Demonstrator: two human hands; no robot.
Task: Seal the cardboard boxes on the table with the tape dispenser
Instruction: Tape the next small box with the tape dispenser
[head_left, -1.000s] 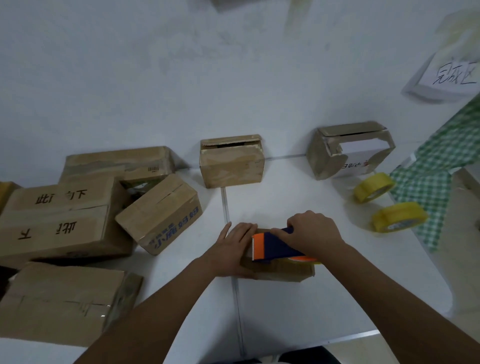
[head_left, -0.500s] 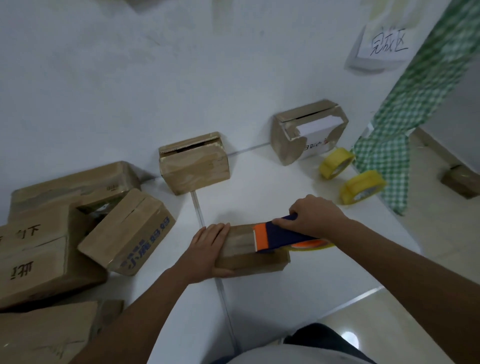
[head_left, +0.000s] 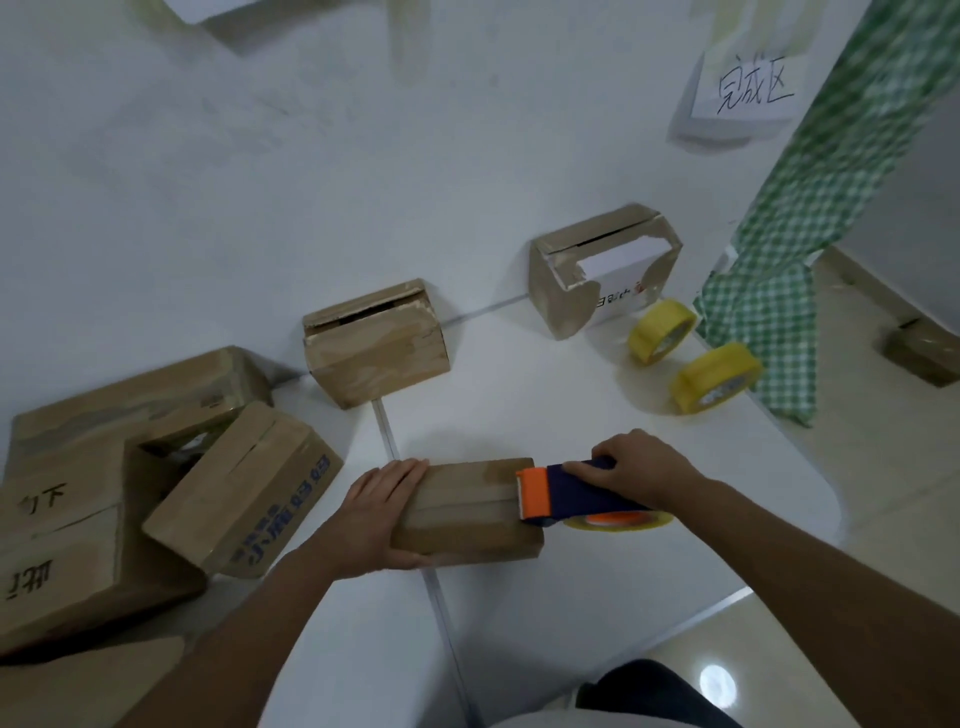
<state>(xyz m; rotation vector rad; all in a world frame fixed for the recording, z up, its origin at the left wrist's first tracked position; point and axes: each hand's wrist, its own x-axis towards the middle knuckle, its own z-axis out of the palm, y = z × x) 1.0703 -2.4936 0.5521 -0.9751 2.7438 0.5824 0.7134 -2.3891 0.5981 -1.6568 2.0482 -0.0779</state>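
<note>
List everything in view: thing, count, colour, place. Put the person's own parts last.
box being taped: 1, brown, table centre, under both hands
tape dispenser: 1, navy and orange, at that box's right end
stacked boxes: about 5, brown, left side of the table
upright boxes: 2, brown, against the wall, the right one torn open with white inside
tape rolls: 2, yellow, on edge at the table's right
paper sign: 1, white, handwritten, on the wall
checked cloth: 1, green and white, hanging at right
table: 1, white
left hand: rests on the box's left end
right hand: grips the dispenser
</note>
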